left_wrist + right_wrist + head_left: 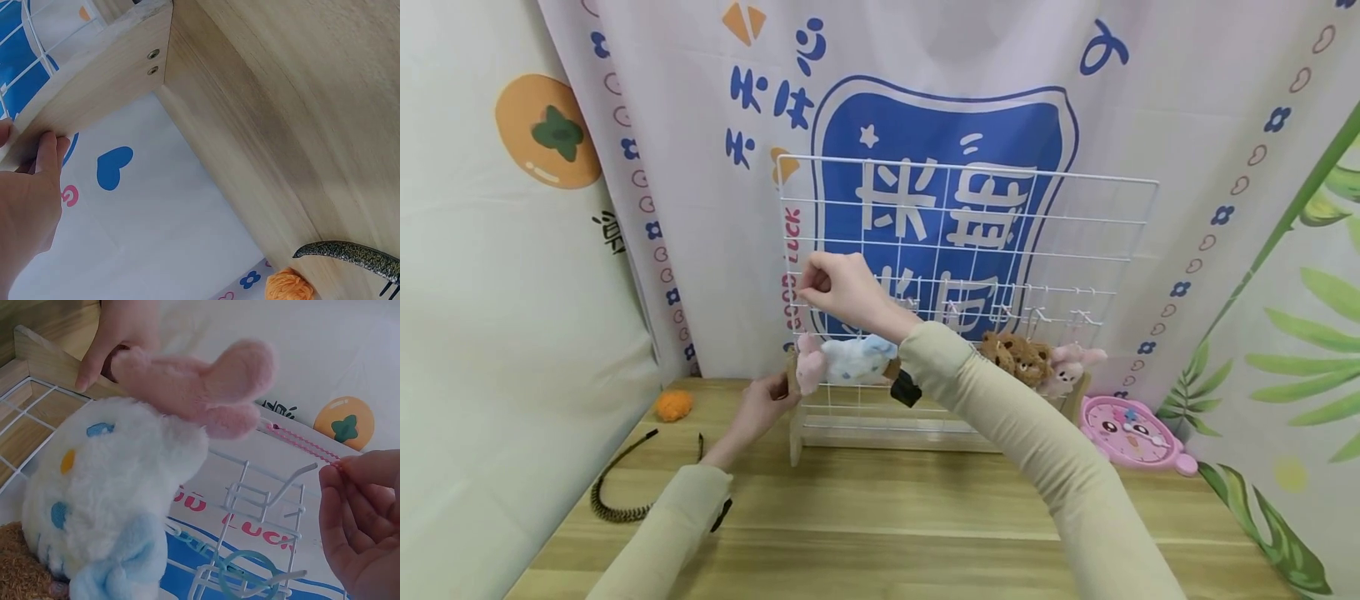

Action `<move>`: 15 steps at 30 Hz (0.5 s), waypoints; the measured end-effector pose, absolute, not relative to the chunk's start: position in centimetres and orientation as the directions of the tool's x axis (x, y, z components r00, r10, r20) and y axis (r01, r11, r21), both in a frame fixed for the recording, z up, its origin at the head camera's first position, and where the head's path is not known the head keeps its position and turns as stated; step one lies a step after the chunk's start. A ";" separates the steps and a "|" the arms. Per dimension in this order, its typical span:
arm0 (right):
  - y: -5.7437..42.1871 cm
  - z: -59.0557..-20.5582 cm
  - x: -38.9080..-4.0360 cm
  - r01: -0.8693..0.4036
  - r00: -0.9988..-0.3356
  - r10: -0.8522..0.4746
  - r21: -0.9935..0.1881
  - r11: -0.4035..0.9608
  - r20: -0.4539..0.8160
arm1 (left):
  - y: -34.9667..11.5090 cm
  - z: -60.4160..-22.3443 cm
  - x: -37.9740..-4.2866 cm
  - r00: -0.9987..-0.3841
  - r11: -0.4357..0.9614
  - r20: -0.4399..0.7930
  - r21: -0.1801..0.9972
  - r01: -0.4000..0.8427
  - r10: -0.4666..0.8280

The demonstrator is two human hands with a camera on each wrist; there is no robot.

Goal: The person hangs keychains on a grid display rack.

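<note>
My right hand point(848, 287) pinches a pink ball chain point(303, 442) between thumb and fingertip, at the left side of a white wire grid rack point(970, 177). From that chain hangs a pink plush charm point(808, 364) with long ears. Beside it is a white and light-blue plush point(100, 481) with a teal ring point(249, 575) around a hook. In the right wrist view a bare white hook point(294, 478) sticks out close to my fingers. My left hand point(763, 408) grips the rack's wooden side post point(94, 94) low down, its thumb and fingers on opposite faces.
Brown bear plushes point(1017, 354) and another pink plush point(1070, 367) hang at the rack's right. A pink clock point(1131, 432) stands at the table's right. An orange fuzzy ball point(674, 405) and a dark braided headband point(617, 510) lie on the wooden table point(880, 517) at left.
</note>
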State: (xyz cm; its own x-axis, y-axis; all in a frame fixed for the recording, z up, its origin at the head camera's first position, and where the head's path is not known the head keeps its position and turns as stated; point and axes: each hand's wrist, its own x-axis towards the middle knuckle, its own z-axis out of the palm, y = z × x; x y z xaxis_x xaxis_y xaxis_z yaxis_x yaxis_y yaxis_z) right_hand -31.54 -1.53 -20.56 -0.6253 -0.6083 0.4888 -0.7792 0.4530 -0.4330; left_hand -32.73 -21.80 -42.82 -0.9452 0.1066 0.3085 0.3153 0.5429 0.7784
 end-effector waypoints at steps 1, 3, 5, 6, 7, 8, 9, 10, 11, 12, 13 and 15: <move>-1.5 -20.5 -31.5 -0.780 -0.624 -0.610 -0.427 0.457 0.489 | -21.8 -42.8 -32.7 -0.945 0.541 0.308 0.780 0.315 0.106; -1.4 -20.5 -31.6 -0.778 -0.628 -0.610 -0.419 0.468 0.483 | -21.8 -42.7 -32.7 -0.947 0.539 0.302 0.783 0.309 0.104; -1.4 -20.6 -31.7 -0.771 -0.636 -0.609 -0.418 0.480 0.474 | -21.9 -42.7 -32.7 -0.950 0.539 0.295 0.786 0.303 0.104; -1.4 -20.7 -31.8 -0.768 -0.641 -0.608 -0.416 0.487 0.470 | -21.9 -42.7 -32.7 -0.950 0.537 0.293 0.788 0.302 0.106; -1.4 -20.7 -31.9 -0.763 -0.645 -0.606 -0.416 0.494 0.465 | -21.9 -42.7 -32.7 -0.951 0.539 0.291 0.787 0.301 0.106; -1.4 -20.8 -31.9 -0.759 -0.651 -0.603 -0.417 0.501 0.461 | -21.9 -42.7 -32.6 -0.949 0.542 0.294 0.783 0.306 0.112; -1.3 -20.9 -32.0 -0.755 -0.656 -0.601 -0.417 0.506 0.457 | -21.9 -42.7 -32.6 -0.949 0.543 0.295 0.781 0.307 0.112; -1.3 -21.0 -32.1 -0.752 -0.659 -0.600 -0.417 0.512 0.453 | -21.9 -42.8 -32.6 -0.949 0.544 0.297 0.781 0.307 0.110; -1.3 -21.1 -32.2 -0.748 -0.663 -0.599 -0.415 0.517 0.450 | -21.9 -42.8 -32.6 -0.948 0.543 0.299 0.781 0.309 0.110; -1.3 -21.2 -32.3 -0.746 -0.666 -0.597 -0.415 0.522 0.447 | -21.9 -42.8 -32.6 -0.946 0.544 0.303 0.778 0.314 0.113; -1.3 -21.2 -32.3 -0.743 -0.669 -0.596 -0.416 0.525 0.443 | -21.9 -42.8 -32.6 -0.945 0.546 0.307 0.775 0.319 0.116; -1.2 -21.3 -32.4 -0.742 -0.670 -0.597 -0.412 0.529 0.441 | -21.9 -42.8 -32.6 -0.945 0.548 0.308 0.775 0.316 0.109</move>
